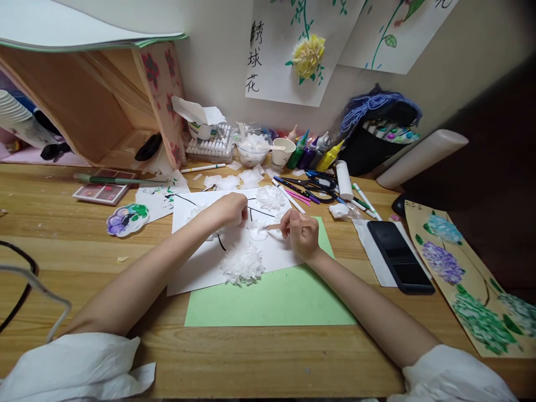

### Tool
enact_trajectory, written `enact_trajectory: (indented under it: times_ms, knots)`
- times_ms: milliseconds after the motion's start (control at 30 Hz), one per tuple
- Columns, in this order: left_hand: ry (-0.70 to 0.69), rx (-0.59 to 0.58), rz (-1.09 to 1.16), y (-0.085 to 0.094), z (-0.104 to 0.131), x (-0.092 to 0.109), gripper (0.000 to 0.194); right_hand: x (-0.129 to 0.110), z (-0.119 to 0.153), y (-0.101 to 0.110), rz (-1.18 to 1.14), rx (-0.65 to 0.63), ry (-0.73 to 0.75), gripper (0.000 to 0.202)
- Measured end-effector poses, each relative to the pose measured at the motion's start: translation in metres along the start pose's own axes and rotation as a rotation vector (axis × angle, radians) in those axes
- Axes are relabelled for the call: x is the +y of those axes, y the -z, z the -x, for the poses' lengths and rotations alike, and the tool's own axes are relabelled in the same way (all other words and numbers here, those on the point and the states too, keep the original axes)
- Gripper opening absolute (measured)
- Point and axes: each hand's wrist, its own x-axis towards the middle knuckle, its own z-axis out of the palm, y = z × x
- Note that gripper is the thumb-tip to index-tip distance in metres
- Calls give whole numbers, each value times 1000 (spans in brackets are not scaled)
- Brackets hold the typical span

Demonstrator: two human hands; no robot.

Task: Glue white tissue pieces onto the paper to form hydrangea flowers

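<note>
My right hand (300, 233) grips a flat wooden craft stick (274, 226), its tip at a small white patch (258, 230) on the white sheet (196, 273). Just left of it, my left hand (235, 211) is closed low over the same sheet; whatever its fingers pinch is hidden. A fluffy white paper flower (243, 262) lies at the sheet's near edge, and another white flower (270, 197) is at its far right. More white petals show partly behind my left forearm. Black drawn lines cross the sheet, which overlaps a green sheet (272, 301).
Behind the sheet are torn white paper scraps (221, 182), a paper cup (283, 152), paint bottles (298, 151), black scissors (322, 187) and markers. A phone (400, 257) and a flower picture (469, 279) lie right; a paint-stained palette (127, 219) lies left.
</note>
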Motion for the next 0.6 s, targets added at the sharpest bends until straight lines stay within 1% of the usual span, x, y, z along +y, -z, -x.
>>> enact_trajectory:
  times_ms: [233,367,467,533,600]
  knots:
    - [0,2,1,-1,-2,-2,27,0,-2,0,-6,18,-55,50]
    - [-12,-12,-41,-2,-3,-3,28,-2,-4,-2,29,23,-81,49]
    - [-10,-27,-72,-2,-3,-3,28,-4,-6,-4,13,26,-110,47]
    - [-10,-38,-81,-2,-3,-2,26,-6,-6,-5,12,21,-98,47]
    - [-15,-43,-85,-2,-3,-2,27,-6,-4,-4,25,28,-50,48]
